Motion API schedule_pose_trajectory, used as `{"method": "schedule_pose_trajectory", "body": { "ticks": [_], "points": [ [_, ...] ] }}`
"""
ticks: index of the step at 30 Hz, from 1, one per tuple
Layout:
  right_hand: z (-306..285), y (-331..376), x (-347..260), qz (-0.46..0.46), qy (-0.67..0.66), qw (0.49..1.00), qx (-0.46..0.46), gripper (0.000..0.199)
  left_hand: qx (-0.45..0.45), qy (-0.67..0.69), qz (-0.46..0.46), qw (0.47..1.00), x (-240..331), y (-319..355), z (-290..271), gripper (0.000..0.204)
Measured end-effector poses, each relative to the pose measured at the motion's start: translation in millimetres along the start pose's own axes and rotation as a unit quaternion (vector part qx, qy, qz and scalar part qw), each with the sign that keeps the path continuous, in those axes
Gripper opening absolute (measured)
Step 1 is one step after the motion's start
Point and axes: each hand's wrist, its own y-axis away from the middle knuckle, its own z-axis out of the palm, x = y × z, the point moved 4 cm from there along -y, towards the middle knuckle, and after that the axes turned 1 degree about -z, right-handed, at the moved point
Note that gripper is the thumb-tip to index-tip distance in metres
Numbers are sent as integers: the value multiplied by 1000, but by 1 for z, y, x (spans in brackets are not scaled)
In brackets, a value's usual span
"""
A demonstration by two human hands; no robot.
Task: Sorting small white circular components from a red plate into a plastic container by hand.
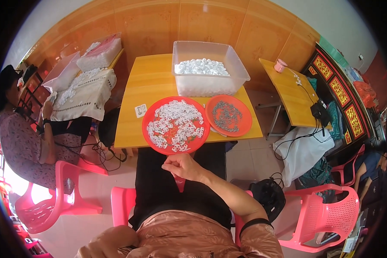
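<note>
My right hand (182, 167) is closed, its fingers pinched together just below the near rim of a red plate (147, 138); anything between them is too small to make out. Many small white plastic pieces (176, 122) with dark holes lie heaped on that plate. To its right, touching or nearly so, sits an orange-red plate (243, 115) with a ring of small dark metal parts (225, 112). My left hand (109, 241) is low at the left by my side, and its fingers are mostly cut off by the lower edge.
A clear plastic bin (207, 81) of white pieces stands behind the plates on the yellow table (142, 81). A white card (140, 110) lies left of the red plate. Another person (26, 137) works at a cloth-covered table (84, 103) at left. Pink chairs (327, 215) stand around.
</note>
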Motion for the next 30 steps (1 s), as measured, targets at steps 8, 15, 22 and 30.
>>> {"method": "schedule_pose_trajectory", "body": {
  "ticks": [8,15,22,30],
  "points": [
    [3,0,3,1,12,1000,-15,20,-26,114,-13,993,-14,15,10,23],
    [0,2,10,12,26,999,-17,21,101,200,-57,973,-45,-7,13,24],
    [1,1,5,11,31,999,-31,20,-137,144,-174,965,-53,16,26,20],
    [-28,-10,-36,-31,62,996,62,18,552,-223,-519,613,-124,205,-82,20]
  ]
}}
